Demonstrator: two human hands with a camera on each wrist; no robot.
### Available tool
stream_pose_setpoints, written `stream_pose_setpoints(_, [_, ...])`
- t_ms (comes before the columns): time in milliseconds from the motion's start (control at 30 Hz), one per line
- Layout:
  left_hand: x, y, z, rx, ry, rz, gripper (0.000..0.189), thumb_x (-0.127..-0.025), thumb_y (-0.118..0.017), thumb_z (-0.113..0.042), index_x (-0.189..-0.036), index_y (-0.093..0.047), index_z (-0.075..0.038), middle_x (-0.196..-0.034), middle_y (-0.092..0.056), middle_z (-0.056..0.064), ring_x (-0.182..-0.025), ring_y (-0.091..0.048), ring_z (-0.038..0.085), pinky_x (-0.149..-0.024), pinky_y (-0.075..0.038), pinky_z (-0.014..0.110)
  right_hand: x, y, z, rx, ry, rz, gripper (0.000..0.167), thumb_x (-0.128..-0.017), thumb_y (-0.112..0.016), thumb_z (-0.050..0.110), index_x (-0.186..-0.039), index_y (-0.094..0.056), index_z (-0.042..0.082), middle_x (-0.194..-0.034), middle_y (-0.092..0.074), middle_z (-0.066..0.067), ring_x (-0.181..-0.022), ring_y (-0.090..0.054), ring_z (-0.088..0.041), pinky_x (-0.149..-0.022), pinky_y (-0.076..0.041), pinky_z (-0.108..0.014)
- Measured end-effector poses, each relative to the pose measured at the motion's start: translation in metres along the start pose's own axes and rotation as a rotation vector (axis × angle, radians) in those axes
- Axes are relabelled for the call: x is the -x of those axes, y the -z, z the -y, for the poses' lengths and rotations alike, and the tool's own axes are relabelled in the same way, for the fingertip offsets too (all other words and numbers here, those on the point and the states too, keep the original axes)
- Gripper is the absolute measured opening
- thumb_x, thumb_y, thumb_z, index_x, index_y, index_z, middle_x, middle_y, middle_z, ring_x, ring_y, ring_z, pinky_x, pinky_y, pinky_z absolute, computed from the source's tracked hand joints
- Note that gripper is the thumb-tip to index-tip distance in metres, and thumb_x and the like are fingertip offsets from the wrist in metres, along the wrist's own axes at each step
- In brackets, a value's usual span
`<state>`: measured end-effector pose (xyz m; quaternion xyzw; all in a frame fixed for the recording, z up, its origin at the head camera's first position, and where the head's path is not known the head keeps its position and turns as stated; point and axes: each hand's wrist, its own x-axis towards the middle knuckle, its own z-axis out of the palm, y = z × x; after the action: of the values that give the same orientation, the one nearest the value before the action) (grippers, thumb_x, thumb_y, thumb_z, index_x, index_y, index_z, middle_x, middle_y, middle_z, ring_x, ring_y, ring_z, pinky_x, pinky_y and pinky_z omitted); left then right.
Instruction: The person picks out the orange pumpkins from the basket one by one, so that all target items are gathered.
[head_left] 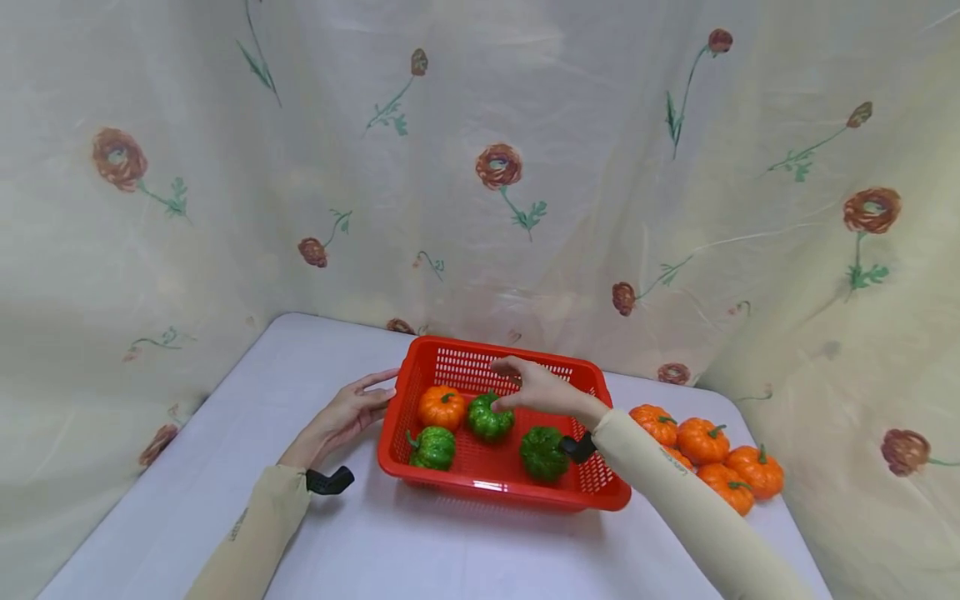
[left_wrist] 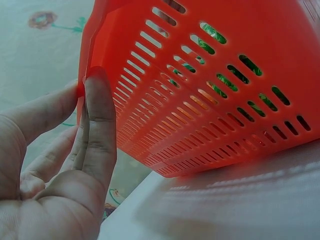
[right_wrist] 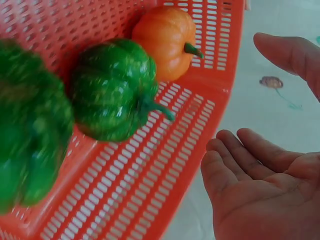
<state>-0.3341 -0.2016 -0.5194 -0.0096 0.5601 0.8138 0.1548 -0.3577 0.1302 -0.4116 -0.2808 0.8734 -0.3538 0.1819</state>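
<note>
A red plastic basket [head_left: 480, 493] with slotted walls stands on the white table. Inside lie an orange mini pumpkin [head_left: 442, 408] and three green ones: one near the middle [head_left: 489, 418], one at the front left [head_left: 432, 449], one at the right [head_left: 543, 455]. At the basket's left end my left hand [head_left: 352, 417] pinches the rim [left_wrist: 92, 45] between thumb and finger. My right hand [head_left: 546, 390] hovers over the basket near the middle green pumpkin, thumb and fingers spread apart. In the right wrist view nothing lies between those fingers [right_wrist: 270, 162].
Several orange pumpkins [head_left: 702, 442] are grouped on the table [head_left: 480, 554] to the right of the basket, partly behind my right forearm. A pale flowered curtain [head_left: 480, 275] hangs along the table's back and sides. Each wrist carries a black mount [head_left: 330, 481].
</note>
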Motion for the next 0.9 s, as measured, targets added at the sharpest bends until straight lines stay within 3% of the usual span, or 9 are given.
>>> stream_pose_setpoints(167, [0.0, 0.001, -0.002, -0.008, -0.003, -0.009, 0.06, -0.092, -0.065, -0.012, -0.147, -0.04, -0.014, -0.114, -0.068, 0.007, -0.099, -0.068, 0.018, -0.09, -0.056, 0.03, -0.021, -0.015, 0.008, -0.035, 0.012, 0.035, 0.073, -0.082, -0.077, 0.017, -0.144, -0.04, 0.002, -0.147, -0.044, -0.015, -0.138, -0.039, -0.033, -0.115, -0.033, -0.048])
stream_pose_setpoints(333, [-0.001, 0.002, -0.001, -0.01, 0.0, -0.011, 0.057, -0.093, -0.063, -0.011, -0.146, -0.041, -0.013, -0.112, -0.069, 0.006, -0.098, -0.068, 0.018, -0.09, -0.056, 0.03, -0.041, -0.03, 0.012, -0.001, 0.014, 0.067, 0.073, -0.081, -0.077, 0.015, -0.142, -0.041, -0.001, -0.147, -0.044, -0.02, -0.138, -0.04, -0.032, -0.115, -0.034, -0.045])
stream_pose_setpoints(700, [-0.001, 0.0, 0.001, -0.005, -0.021, 0.033, 0.058, -0.094, -0.061, -0.009, -0.147, -0.038, -0.009, -0.108, -0.071, 0.003, -0.095, -0.069, 0.016, -0.088, -0.057, 0.03, -0.06, -0.051, 0.005, 0.019, -0.047, 0.118, 0.072, -0.082, -0.074, 0.014, -0.143, -0.039, -0.005, -0.145, -0.046, -0.02, -0.136, -0.042, -0.033, -0.114, -0.036, -0.044])
stream_pose_setpoints(900, [-0.001, 0.002, 0.001, 0.001, -0.012, 0.016, 0.057, -0.094, -0.061, -0.009, -0.147, -0.039, -0.01, -0.111, -0.07, 0.004, -0.095, -0.069, 0.017, -0.088, -0.057, 0.03, -0.071, -0.06, 0.0, 0.066, -0.057, 0.11, 0.067, -0.08, -0.076, 0.013, -0.138, -0.046, -0.004, -0.136, -0.054, -0.017, -0.125, -0.051, -0.028, -0.11, -0.04, -0.041])
